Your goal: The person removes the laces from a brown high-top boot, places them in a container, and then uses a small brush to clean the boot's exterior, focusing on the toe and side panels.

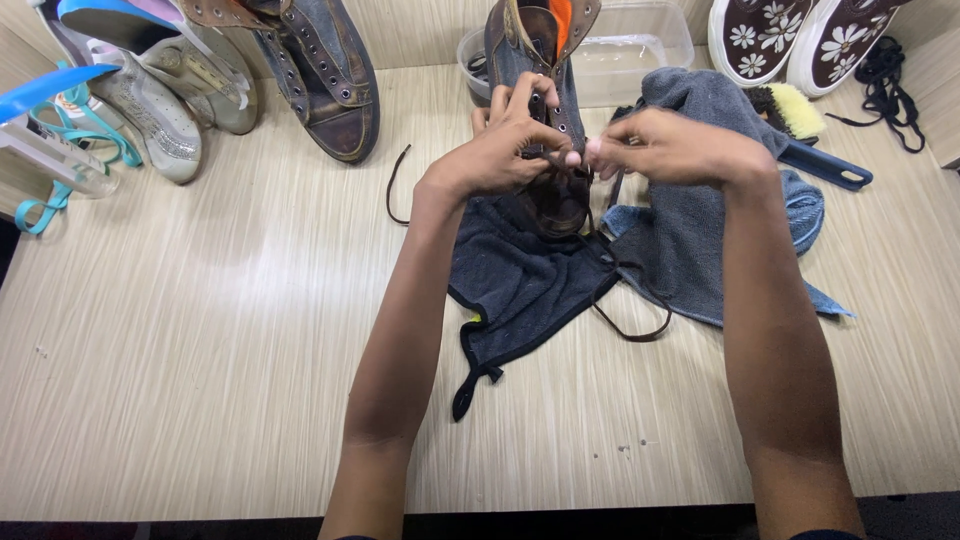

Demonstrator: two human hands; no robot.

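**Lacing a boot over a dark cloth**

While both hands met at the middle of the head view, the work in hand looked like threading a lace through the eyelets of a high-top boot (540,60), which stood toe toward the person at about 12 o'clock of the table (200,330). The left hand (500,150) lay on the boot's eyelet row, its fingers curled together and pinched on the boot's upper and what appeared to be the lace. The right hand (670,150), at 3 o'clock of the left, had thumb and forefinger pressed together on the lace (630,325) right beside the left fingertips; the lace's free part looped down to 6 o'clock across a dark cloth (510,290) under the boot. A grey towel (690,260) lay beneath the right wrist.

By my judgement the step was mid-way: the lace was gripped at an eyelet, not yet drawn tight. A next move would call for a firm hold on the boot and a straight pull, keeping the loose loop from snagging the cloth.

Around them: a second boot (330,90) at 11 o'clock, silver shoes (160,120) at 10, a clear tub (640,50) behind the boot, a brush (800,120) at 2, and flowered shoes (790,35) at 1.
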